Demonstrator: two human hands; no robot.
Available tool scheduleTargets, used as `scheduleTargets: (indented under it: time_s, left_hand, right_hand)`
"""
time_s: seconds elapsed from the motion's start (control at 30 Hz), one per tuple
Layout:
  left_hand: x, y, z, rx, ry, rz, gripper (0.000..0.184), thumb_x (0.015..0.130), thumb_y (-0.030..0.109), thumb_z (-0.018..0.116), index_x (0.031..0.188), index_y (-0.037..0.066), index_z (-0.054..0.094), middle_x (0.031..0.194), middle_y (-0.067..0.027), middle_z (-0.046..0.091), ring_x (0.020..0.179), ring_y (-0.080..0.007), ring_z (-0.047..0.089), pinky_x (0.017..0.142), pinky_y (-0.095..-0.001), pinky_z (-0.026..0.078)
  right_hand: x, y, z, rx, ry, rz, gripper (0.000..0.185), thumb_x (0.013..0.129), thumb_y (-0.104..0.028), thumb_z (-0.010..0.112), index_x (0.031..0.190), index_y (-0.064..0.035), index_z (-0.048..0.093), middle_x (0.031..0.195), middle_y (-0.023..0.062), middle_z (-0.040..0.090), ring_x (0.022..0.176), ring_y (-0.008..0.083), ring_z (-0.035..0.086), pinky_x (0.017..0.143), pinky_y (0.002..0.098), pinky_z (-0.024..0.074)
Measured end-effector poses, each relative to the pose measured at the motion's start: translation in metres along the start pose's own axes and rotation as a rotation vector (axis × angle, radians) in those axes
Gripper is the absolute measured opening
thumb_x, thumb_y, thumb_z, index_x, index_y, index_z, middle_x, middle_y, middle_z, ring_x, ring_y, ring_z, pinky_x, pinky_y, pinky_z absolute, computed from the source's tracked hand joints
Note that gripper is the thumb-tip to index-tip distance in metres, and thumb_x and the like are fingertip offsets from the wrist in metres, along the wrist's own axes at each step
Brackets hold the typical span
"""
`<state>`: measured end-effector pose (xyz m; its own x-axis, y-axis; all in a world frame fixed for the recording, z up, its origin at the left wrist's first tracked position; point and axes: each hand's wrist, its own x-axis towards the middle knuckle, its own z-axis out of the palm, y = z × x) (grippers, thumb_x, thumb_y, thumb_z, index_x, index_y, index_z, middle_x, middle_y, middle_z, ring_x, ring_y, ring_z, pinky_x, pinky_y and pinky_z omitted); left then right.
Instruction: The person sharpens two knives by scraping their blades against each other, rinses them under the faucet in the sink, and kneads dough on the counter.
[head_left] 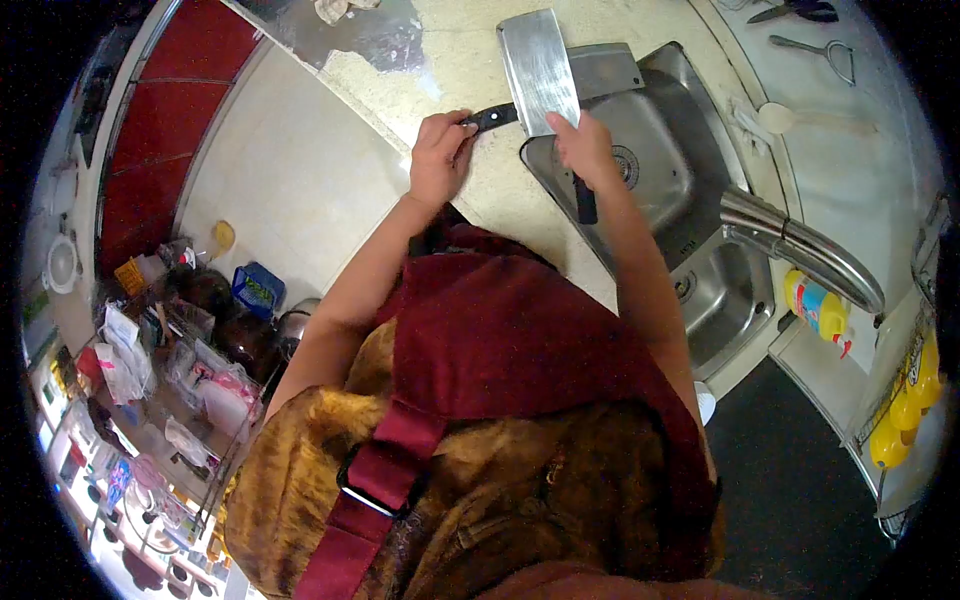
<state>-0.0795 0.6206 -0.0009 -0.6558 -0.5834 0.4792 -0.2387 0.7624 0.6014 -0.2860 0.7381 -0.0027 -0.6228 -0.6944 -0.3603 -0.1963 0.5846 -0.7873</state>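
Note:
My right hand [588, 150] is closed around a cleaver [540, 70] where its broad steel blade meets the black handle. That blade points away from me, and the handle end sticks out below my hand. Closed on the black riveted handle of a second knife [608, 70] is my left hand [436, 160], at the counter's near edge. The second knife's wide blade runs to the right, partly hidden behind the cleaver, and its far end lies over the corner of the sink [690, 130]. Whether the two blades touch, I cannot tell.
A metal faucet [800, 245] reaches over the double sink. Right of it stands a yellow bottle [815, 305]. Kitchen scissors [795, 12], a peeler [815, 48] and a wooden spoon [790, 118] lie at the upper right. Cluttered shelves [190, 370] fill the left side.

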Motion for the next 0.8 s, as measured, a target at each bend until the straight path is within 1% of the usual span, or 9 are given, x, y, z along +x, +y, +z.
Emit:
scheduleTargets:
  time_s: [0.1,0.13,0.23,0.3,0.4,0.53,0.63,0.7,0.8]
  left_hand:
    - [0.000,0.000,0.000,-0.006,-0.004,-0.004,0.020,0.072,0.001,0.070,0.090,0.004,0.061,0.103,-0.0115,0.063,0.093,-0.0319,0.058,0.079,-0.0389,0.048]
    - [0.000,0.000,0.000,-0.004,-0.006,-0.005,0.020,0.072,0.000,0.070,0.090,0.004,0.061,0.103,-0.0115,0.063,0.093,-0.0320,0.058,0.079,-0.0389,0.048]
    - [-0.001,-0.002,-0.002,0.003,0.001,0.009,0.020,0.072,0.000,0.070,0.090,0.004,0.061,0.103,-0.0117,0.063,0.092,-0.0323,0.058,0.078,-0.0387,0.048]
    - [0.002,0.002,-0.003,-0.013,0.003,0.018,0.020,0.073,0.000,0.070,0.091,0.004,0.061,0.103,-0.0119,0.063,0.092,-0.0323,0.058,0.078,-0.0386,0.048]
    - [0.002,0.000,-0.001,-0.039,-0.003,0.017,0.024,0.071,-0.001,0.070,0.093,0.005,0.061,0.104,-0.0132,0.064,0.091,-0.0334,0.058,0.079,-0.0397,0.047]
    - [-0.001,-0.001,0.001,-0.031,-0.020,0.016,0.027,0.070,-0.002,0.070,0.095,0.005,0.062,0.105,-0.0136,0.064,0.092,-0.0341,0.058,0.079,-0.0400,0.047]
    - [0.003,0.005,-0.004,-0.004,-0.008,0.015,0.021,0.072,0.002,0.071,0.091,0.004,0.062,0.103,-0.0121,0.062,0.093,-0.0304,0.058,0.078,-0.0377,0.049]
    - [0.002,0.004,-0.005,0.003,-0.006,0.019,0.022,0.072,0.002,0.071,0.091,0.004,0.063,0.103,-0.0117,0.062,0.093,-0.0306,0.058,0.078,-0.0376,0.049]
    - [0.002,0.006,-0.003,0.006,-0.006,0.007,0.022,0.071,0.002,0.072,0.091,0.004,0.062,0.103,-0.0115,0.062,0.094,-0.0308,0.058,0.078,-0.0375,0.049]
  right_hand:
    - [-0.018,-0.046,-0.024,0.251,-0.022,0.204,0.031,0.089,-0.032,0.064,0.086,-0.0019,0.059,0.059,0.0020,0.052,0.045,0.0105,0.048,0.042,0.0280,0.0380]
    - [-0.016,-0.043,-0.022,0.235,0.041,0.148,0.030,0.089,-0.032,0.064,0.089,-0.0019,0.059,0.059,0.0014,0.052,0.045,0.0103,0.047,0.042,0.0280,0.0381]
    - [-0.006,-0.006,0.003,0.075,-0.074,0.034,0.030,0.089,-0.032,0.063,0.085,-0.0024,0.057,0.057,0.0006,0.050,0.044,0.0097,0.045,0.042,0.0276,0.0376]
    - [0.000,0.007,-0.002,-0.009,-0.018,0.016,0.040,0.087,-0.037,0.062,0.090,0.0029,0.062,0.064,0.0111,0.061,0.051,0.0218,0.058,0.051,0.0377,0.0469]
    - [-0.013,-0.036,-0.028,0.157,-0.020,0.210,0.047,0.086,-0.041,0.062,0.096,0.0048,0.064,0.077,0.0223,0.066,0.069,0.0341,0.065,0.067,0.0441,0.0498]
    - [-0.025,-0.026,0.004,-0.108,-0.189,0.053,0.045,0.085,-0.040,0.063,0.099,0.0022,0.064,0.079,0.0203,0.067,0.073,0.0333,0.065,0.068,0.0429,0.0495]
    - [-0.029,-0.039,0.005,-0.033,-0.096,0.079,0.035,0.088,-0.035,0.064,0.097,-0.0014,0.062,0.061,0.0047,0.057,0.049,0.0142,0.054,0.047,0.0305,0.0429]
    - [-0.017,-0.029,-0.003,-0.026,0.044,-0.025,0.037,0.088,-0.036,0.063,0.094,0.0004,0.061,0.061,0.0056,0.057,0.049,0.0144,0.055,0.049,0.0310,0.0438]
    - [-0.014,-0.024,-0.018,-0.080,0.104,-0.013,0.039,0.089,-0.037,0.062,0.093,0.0014,0.061,0.061,0.0066,0.058,0.053,0.0147,0.057,0.051,0.0315,0.0445]
